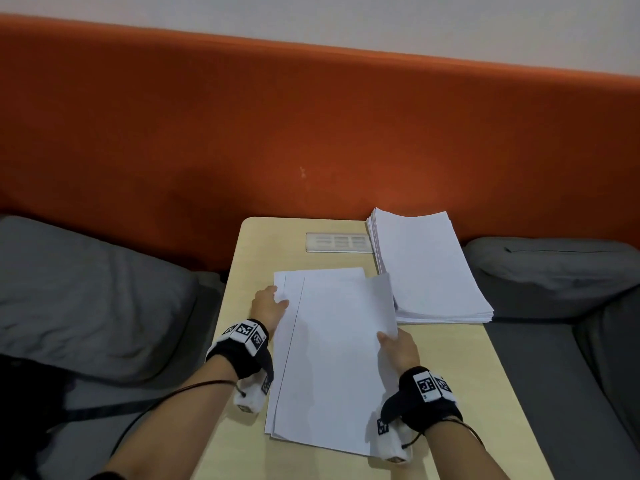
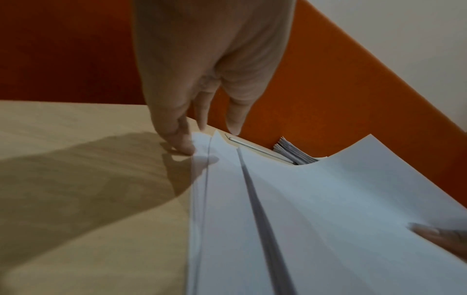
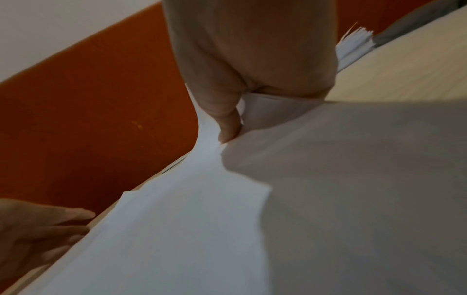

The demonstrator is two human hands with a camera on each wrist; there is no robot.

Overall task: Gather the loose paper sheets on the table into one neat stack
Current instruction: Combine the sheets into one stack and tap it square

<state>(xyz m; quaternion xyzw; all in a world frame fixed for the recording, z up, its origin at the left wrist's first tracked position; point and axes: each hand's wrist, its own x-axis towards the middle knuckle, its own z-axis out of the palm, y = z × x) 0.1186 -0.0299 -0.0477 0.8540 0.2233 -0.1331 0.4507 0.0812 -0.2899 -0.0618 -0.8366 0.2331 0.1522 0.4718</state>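
Several loose white sheets (image 1: 332, 358) lie overlapped and slightly fanned in the middle of the beige table (image 1: 256, 244). My left hand (image 1: 277, 299) sits at their far left edge. In the left wrist view its fingers (image 2: 182, 143) point straight down, tips touching the table and the sheets' (image 2: 316, 219) edge. My right hand (image 1: 386, 337) pinches the right edge of the top sheets, which curl upward there. The right wrist view shows its thumb (image 3: 227, 127) pressed on top of the lifted paper (image 3: 189, 229). A thick paper stack (image 1: 429, 268) rests at the table's back right.
A metal socket panel (image 1: 337, 242) is set into the table's back edge, left of the stack. Grey cushions lie at the left (image 1: 86, 299) and right (image 1: 554, 271) of the table. An orange padded wall (image 1: 311, 133) rises behind it.
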